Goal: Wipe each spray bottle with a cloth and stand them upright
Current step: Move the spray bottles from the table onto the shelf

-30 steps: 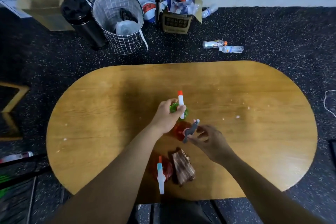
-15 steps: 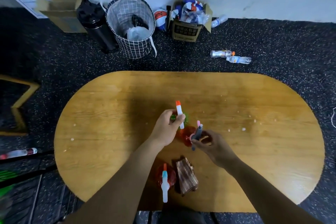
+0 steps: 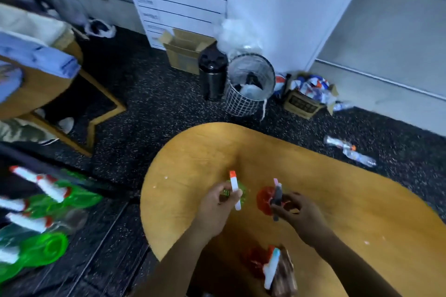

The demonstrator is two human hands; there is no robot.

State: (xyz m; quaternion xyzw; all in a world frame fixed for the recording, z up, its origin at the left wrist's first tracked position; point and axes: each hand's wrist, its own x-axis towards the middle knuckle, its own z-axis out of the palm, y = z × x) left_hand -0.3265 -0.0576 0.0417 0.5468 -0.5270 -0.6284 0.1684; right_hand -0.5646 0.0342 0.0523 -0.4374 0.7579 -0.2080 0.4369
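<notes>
On the oval wooden table [image 3: 337, 200], my left hand [image 3: 214, 207] grips a green spray bottle [image 3: 235, 190] with a white head and orange nozzle. Beside it, my right hand [image 3: 298, 210] holds a red spray bottle [image 3: 265, 199] by its grey head with a pink tip. Both bottles stand upright, side by side. Near the table's front edge, a third red bottle [image 3: 268, 265] with a white and blue head lies next to a brown striped cloth [image 3: 286, 277].
Several green spray bottles [image 3: 45, 202] with white heads lie in a blurred pile at the left. Past the table stand a wire basket [image 3: 248, 84], a black bin [image 3: 212, 72] and cardboard boxes [image 3: 185, 48]. Plastic bottles [image 3: 350, 149] lie on the dark floor.
The view has swung to the left and up, bringing the pile of green bottles and the cabinet into sight. Both hands keep their hold on the two upright bottles.
</notes>
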